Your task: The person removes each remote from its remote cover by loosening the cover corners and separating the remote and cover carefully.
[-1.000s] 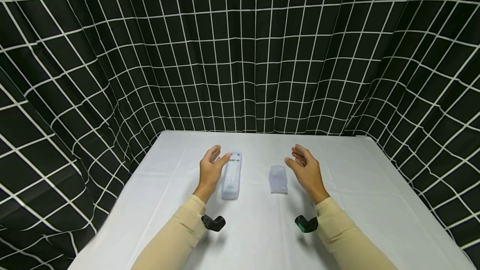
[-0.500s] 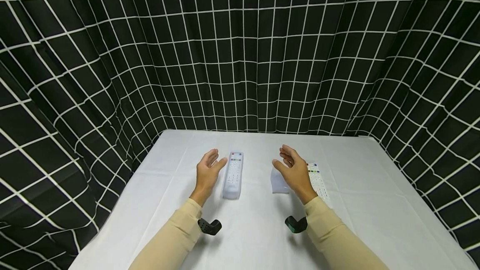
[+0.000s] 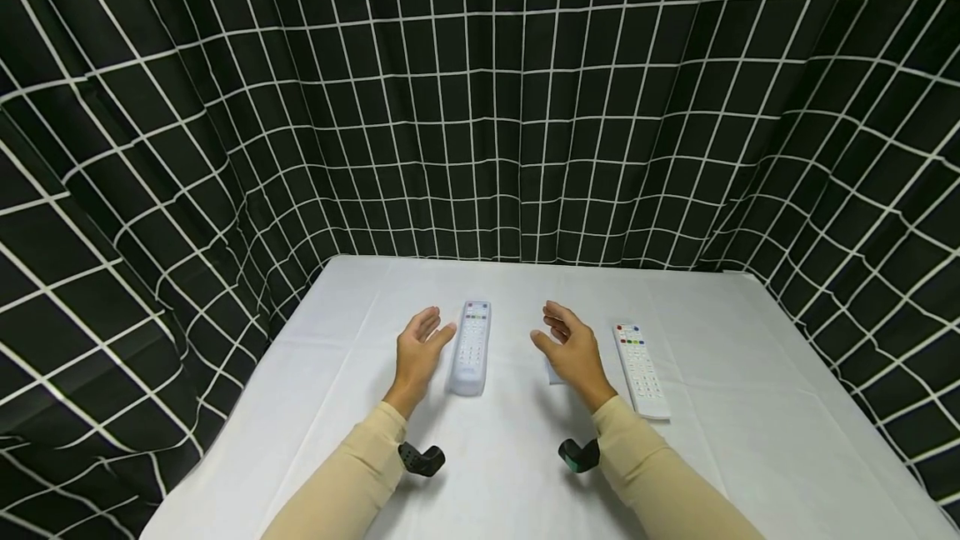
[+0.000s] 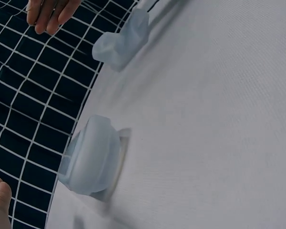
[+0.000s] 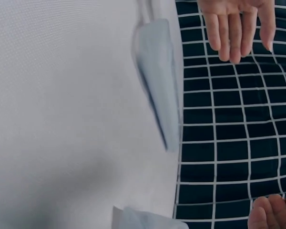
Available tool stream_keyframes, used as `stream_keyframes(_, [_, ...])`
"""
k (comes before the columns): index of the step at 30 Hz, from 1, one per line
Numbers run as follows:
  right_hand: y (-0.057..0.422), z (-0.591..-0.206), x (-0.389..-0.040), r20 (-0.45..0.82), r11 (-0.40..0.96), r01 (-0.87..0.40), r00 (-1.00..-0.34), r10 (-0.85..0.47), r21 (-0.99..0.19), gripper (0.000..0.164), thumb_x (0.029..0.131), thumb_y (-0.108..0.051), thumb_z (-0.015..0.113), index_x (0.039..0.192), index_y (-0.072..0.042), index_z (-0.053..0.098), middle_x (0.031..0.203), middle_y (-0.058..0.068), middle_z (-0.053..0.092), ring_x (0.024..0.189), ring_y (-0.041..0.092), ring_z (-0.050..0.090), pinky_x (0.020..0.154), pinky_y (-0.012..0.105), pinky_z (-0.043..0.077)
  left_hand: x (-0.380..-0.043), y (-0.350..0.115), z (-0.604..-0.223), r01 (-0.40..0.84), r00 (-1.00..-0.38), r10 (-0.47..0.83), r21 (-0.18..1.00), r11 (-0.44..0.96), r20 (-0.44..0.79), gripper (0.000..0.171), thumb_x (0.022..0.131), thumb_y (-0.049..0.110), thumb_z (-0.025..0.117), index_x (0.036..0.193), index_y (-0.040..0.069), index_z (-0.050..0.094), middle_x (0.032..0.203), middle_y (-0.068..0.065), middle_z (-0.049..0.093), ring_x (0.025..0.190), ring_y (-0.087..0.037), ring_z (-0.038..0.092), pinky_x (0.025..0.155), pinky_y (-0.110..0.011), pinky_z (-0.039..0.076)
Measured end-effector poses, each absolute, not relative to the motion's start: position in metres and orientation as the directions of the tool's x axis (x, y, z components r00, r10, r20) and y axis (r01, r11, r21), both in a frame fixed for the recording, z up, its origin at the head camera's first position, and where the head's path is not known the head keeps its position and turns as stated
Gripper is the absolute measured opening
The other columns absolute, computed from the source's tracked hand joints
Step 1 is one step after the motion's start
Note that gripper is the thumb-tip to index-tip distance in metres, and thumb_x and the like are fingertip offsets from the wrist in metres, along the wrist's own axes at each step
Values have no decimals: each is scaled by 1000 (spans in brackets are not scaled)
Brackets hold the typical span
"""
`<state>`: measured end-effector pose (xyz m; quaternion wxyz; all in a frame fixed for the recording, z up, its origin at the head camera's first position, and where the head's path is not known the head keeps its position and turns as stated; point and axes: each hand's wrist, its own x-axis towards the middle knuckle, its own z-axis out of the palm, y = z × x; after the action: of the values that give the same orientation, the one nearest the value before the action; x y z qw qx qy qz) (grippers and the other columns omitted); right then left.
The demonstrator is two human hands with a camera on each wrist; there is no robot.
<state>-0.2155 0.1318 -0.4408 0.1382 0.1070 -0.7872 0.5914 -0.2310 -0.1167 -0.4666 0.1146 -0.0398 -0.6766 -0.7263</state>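
Observation:
My left hand [image 3: 418, 352] hovers over the table, fingers relaxed and thumb apart. Just right of it lies a remote control in a translucent cover [image 3: 471, 350], buttons up; its rounded end shows close in the left wrist view [image 4: 93, 157]. My right hand [image 3: 576, 352] is held above a small translucent sleeve [image 3: 555, 375], hiding most of it in the head view. That sleeve looks crumpled in the left wrist view [image 4: 121, 43]. To the right of this hand a bare white remote control [image 3: 641, 373] lies with its coloured buttons at the far end. Neither hand holds anything.
A white cloth covers the table [image 3: 517, 457]. Black curtains with a white grid [image 3: 480, 107] enclose it at the back and both sides. Each wrist carries a small dark camera mount, such as the left one [image 3: 422, 460].
My right hand has moved left, over the translucent sleeve, bringing the white remote control into full view. My left hand stays nearly in place. The objects lie where they were.

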Motion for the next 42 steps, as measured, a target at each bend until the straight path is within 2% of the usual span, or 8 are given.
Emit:
stream_keyframes(9, [118, -451, -219, 324, 291, -310, -946, -3, -905, 52, 86, 0, 70, 134, 5, 50, 128, 22, 55, 118, 34, 54, 99, 40, 41, -212, -117, -449, 173, -982, -82, 985, -28, 170, 58, 91, 6, 66, 138, -12, 38, 142, -26, 40, 132, -39, 37, 106, -37, 33])
stream_keyframes(18, [104, -464, -220, 284, 311, -273, -959, -10, -910, 51, 84, 1, 70, 132, 5, 52, 126, 20, 57, 115, 32, 55, 98, 39, 43, -227, -117, -484, 141, -985, -107, 989, -49, 135, 60, 90, 12, 69, 139, -7, 40, 143, -24, 40, 132, -37, 37, 106, -40, 33])
stream_keyframes(28, [90, -477, -221, 276, 325, -270, -961, -29, -906, 48, 84, 4, 69, 129, 9, 53, 124, 23, 58, 111, 35, 57, 96, 40, 45, -225, -120, -499, 111, -986, -130, 994, -4, 109, 58, 89, 15, 70, 138, -3, 44, 141, -19, 45, 130, -33, 41, 104, -42, 36])
stream_keyframes(34, [83, -484, -221, 206, 308, -209, -978, -43, -928, 47, 85, 3, 67, 129, 10, 53, 126, 25, 56, 113, 36, 56, 97, 40, 44, -225, -123, -503, 100, -988, -115, 995, -5, 99, 60, 89, 15, 69, 139, -5, 42, 142, -21, 43, 131, -35, 40, 104, -44, 35])
stream_keyframes(42, [77, -495, -221, 122, 354, -135, -991, -59, -925, 47, 84, -1, 68, 127, 9, 55, 127, 20, 57, 112, 34, 57, 94, 41, 46, -226, -123, -511, 58, -993, -102, 998, -7, 57, 59, 89, 10, 67, 140, -5, 41, 143, -21, 42, 132, -35, 39, 105, -41, 35])
